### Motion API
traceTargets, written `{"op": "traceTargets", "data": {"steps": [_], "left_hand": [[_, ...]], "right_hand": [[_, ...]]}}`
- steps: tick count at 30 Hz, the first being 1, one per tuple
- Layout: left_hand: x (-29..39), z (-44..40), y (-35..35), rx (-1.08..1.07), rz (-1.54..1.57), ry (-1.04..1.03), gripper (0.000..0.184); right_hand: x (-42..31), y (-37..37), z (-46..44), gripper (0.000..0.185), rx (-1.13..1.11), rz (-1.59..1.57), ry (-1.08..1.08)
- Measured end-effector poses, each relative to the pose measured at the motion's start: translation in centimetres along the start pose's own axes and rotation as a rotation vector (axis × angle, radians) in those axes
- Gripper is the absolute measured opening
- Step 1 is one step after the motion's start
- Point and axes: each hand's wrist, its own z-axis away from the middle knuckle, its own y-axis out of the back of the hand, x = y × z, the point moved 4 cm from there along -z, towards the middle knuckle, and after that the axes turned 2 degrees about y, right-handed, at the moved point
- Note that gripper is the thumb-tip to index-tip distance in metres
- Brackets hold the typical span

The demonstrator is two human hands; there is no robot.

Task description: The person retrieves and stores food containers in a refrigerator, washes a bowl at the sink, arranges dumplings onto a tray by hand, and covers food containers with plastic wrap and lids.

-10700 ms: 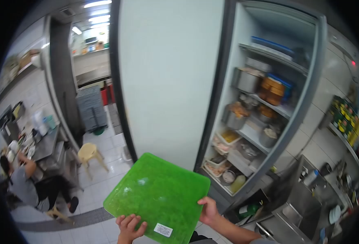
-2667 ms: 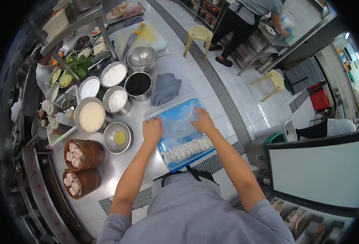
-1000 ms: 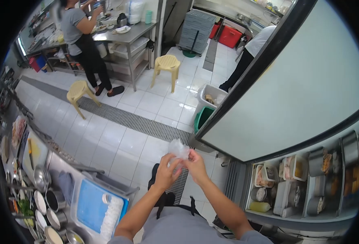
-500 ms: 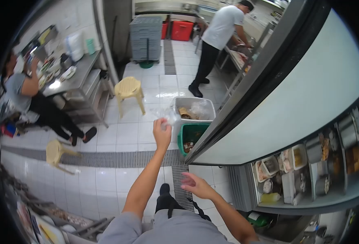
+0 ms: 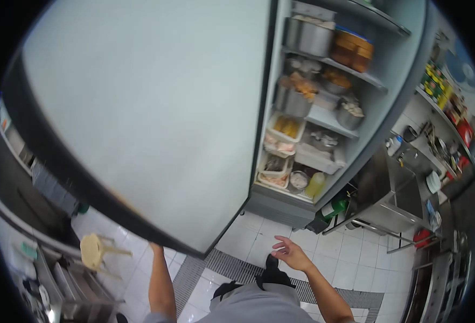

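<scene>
My left hand (image 5: 155, 247) is at the lower edge of the open refrigerator door (image 5: 156, 118). The door hides its fingers, so I cannot see what they hold or whether they touch it. My right hand (image 5: 292, 254) hangs in the air above the floor, fingers apart, with nothing in it. Beyond it stands the refrigerator (image 5: 280, 207), its shelves lit. On them are metal pots (image 5: 315, 37), a tub of yellow food (image 5: 287, 127), white trays of pale food (image 5: 274, 179) and a bottle of yellow liquid (image 5: 315, 184).
A yellow plastic stool (image 5: 93, 252) stands left of the door. Metal shelving (image 5: 68, 280) is at lower left. A steel sink counter (image 5: 393, 185) runs along the right, below a shelf of bottles and packets (image 5: 447, 99). A floor drain grate (image 5: 237, 269) crosses the tiles.
My view has swung right toward the refrigerator, and its door now fills the left. My left hand, earlier near clear plastic and the bins, is now partly behind the door. The co-workers are out of view.
</scene>
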Motion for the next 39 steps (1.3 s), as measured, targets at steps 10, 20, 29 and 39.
{"op": "traceTargets", "data": {"steps": [10,20,29,39], "left_hand": [[20.7,26.0,-7.0,-0.646,-0.054,-0.093,0.036],[49.0,21.9,-26.0,-0.796,0.418,-0.035,0.029],[59.1,21.5,-31.6,-1.068,0.601,-0.123,0.027],[70.3,15.4,-25.7,-0.924,0.702,-0.295,0.030]], "right_hand": [[-3.4,10.0,-7.8,0.049,0.179,-0.078,0.168],[-7.2,19.3,-11.2,0.053,-0.016,0.075,0.297],[-13.0,28.2,-10.6,0.061,0.255,-0.009,0.441],[-31.3,36.6,-7.8,0.055,0.745,0.280,1.075]]}}
